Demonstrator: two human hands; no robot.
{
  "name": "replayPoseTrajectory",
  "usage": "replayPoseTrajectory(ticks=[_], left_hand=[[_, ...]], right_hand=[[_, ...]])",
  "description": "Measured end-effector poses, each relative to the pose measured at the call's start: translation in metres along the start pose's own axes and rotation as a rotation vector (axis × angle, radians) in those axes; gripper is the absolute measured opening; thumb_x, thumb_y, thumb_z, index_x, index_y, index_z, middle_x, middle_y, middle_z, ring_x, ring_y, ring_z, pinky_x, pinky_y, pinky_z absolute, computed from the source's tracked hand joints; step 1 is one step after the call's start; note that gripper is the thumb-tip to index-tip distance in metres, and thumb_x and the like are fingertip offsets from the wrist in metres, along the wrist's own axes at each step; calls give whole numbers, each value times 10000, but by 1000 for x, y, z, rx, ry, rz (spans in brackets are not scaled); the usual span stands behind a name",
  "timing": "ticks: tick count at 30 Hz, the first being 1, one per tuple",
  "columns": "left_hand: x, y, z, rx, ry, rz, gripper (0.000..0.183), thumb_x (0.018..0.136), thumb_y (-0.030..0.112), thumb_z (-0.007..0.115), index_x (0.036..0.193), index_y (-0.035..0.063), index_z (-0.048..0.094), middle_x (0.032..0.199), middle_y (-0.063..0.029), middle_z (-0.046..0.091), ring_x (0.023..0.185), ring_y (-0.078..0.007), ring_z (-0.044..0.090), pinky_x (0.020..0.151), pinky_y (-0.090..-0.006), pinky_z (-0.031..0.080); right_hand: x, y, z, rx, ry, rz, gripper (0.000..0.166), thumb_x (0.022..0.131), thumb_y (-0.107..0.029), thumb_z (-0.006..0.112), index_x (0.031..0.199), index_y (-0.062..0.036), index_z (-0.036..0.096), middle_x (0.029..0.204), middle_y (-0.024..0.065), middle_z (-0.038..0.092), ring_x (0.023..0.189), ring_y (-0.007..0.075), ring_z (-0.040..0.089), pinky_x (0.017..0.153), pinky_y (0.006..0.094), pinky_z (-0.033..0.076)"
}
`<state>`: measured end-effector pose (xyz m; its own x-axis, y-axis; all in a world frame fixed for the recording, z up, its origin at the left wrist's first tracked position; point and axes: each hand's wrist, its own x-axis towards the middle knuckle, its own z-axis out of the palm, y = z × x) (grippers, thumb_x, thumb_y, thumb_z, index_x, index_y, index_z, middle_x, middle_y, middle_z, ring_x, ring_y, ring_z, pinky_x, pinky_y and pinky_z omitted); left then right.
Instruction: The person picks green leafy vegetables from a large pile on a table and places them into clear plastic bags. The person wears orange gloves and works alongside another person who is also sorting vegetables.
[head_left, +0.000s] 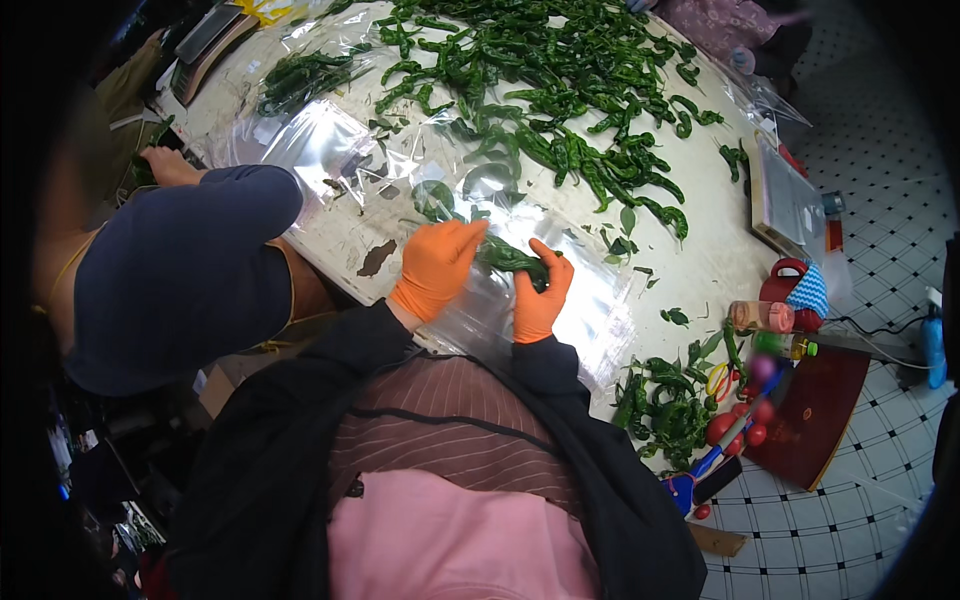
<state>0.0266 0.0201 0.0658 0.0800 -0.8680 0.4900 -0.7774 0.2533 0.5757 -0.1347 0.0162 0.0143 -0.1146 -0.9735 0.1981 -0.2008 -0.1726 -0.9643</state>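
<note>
In an orange glove, my left hand (439, 262) has its fingertips drawn together over clear plastic film. Whether they pinch the film or a pepper's end is hard to see. Wrinkled green peppers (514, 256) lie between my two hands. Thumb and fingers of my right hand (541, 300), gloved the same way, close around their right end. Beneath both hands spreads a glossy stack of clear plastic bags (589, 300), bright with glare. Just beyond my left hand, more green peppers (433, 199) show near or under clear film.
A large heap of green peppers (555, 82) covers the table's (720, 247) far side. Bagged peppers (304, 79) lie at far left. A co-worker in a dark shirt (180, 277) stands close at left. Scissors (720, 382), red tomatoes (724, 429) and a bottle (784, 345) crowd the right.
</note>
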Motion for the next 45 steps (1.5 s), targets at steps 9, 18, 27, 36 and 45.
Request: replayPoseTrajectory(ticks=[9, 18, 27, 36, 45], left_hand=[[-7, 2, 5, -271, -67, -256, 123, 831, 134, 690, 921, 50, 684, 711, -90, 571, 624, -254, 571, 576, -324, 451], [-35, 2, 8, -38, -80, -138, 242, 822, 38, 638, 1057, 67, 587, 873, -102, 522, 687, -250, 557, 589, -351, 439], [-28, 18, 7, -243, -77, -164, 154, 876, 31, 593, 1022, 72, 624, 832, -102, 546, 621, -250, 562, 554, -331, 431], [-14, 0, 8, -220, 1, -304, 178, 907, 115, 628, 1066, 47, 669, 779, -127, 676, 681, -160, 649, 618, -273, 494], [-9, 9, -6, -46, -110, 90, 267, 831, 38, 637, 1092, 73, 681, 808, -146, 652, 688, -323, 617, 609, -368, 484]], right_hand=[[4, -30, -62, 139, -474, 419, 236, 762, 19, 660, 979, -70, 684, 947, 18, 617, 720, 104, 569, 605, 222, 445], [-2, 5, -54, 311, -236, 449, 273, 800, 18, 661, 1062, -56, 639, 931, 20, 636, 775, 101, 571, 691, 229, 462], [8, 28, 31, -136, -334, -198, 325, 767, -61, 670, 1090, -83, 646, 1166, 143, 560, 1007, 323, 599, 828, 359, 510], [-7, 12, 36, -376, -601, -452, 532, 808, -143, 666, 1302, -52, 491, 1323, 216, 463, 1134, 404, 520, 856, 430, 507], [47, 9, 57, 11, -835, -263, 509, 855, -180, 601, 1340, -88, 477, 1295, 244, 489, 1112, 429, 532, 923, 414, 468]])
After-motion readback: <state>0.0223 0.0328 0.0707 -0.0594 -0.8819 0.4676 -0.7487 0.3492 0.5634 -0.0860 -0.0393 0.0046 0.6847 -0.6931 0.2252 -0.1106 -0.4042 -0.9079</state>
